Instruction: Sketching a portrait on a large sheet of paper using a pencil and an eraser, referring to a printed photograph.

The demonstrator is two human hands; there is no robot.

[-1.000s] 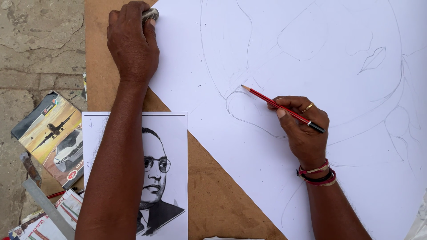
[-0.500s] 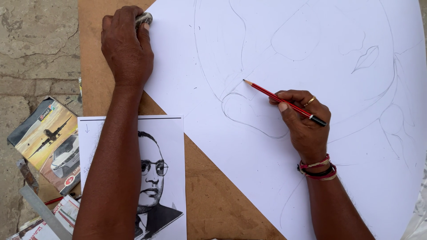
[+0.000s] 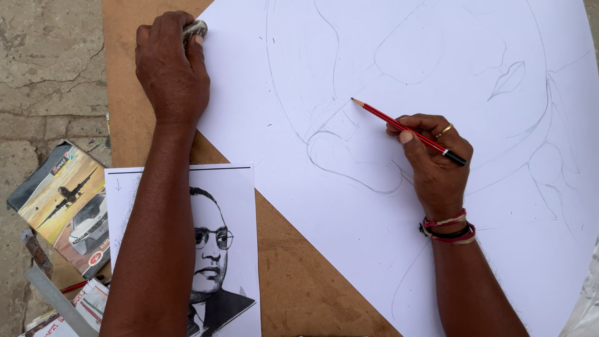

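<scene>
surface: brown fibreboard table, runs from top centre-left down to bottom centre, matte, plain, edges partly covered by paper.
floor: cracked grey concrete floor, left strip of the frame and a sliver at upper right.
sheet: large white drawing sheet, lies rotated on the table, fills centre and right of the frame; faint pencil outlines of a face on it, a darker curved line at centre.
right hand: right hand, centre right, rests on the sheet; fingers closed around a red pencil; ring on one finger, red and black bands on the wrist.
pencil: slants up-left from the hand, black end cap at lower right, tip at or just above the paper near the sketched lines at centre; cannot tell if it touches.
left hand: left hand, upper left, presses on the sheet's left corner; fingers curled shut on a small grey eraser, mostly hidden.
reference: black-and-white portrait print, lower left on the table, forearm crosses over it.
clutter: booklet with plane and car pictures, left edge, partly off the table; more papers and a grey strip at lower left corner.
</scene>
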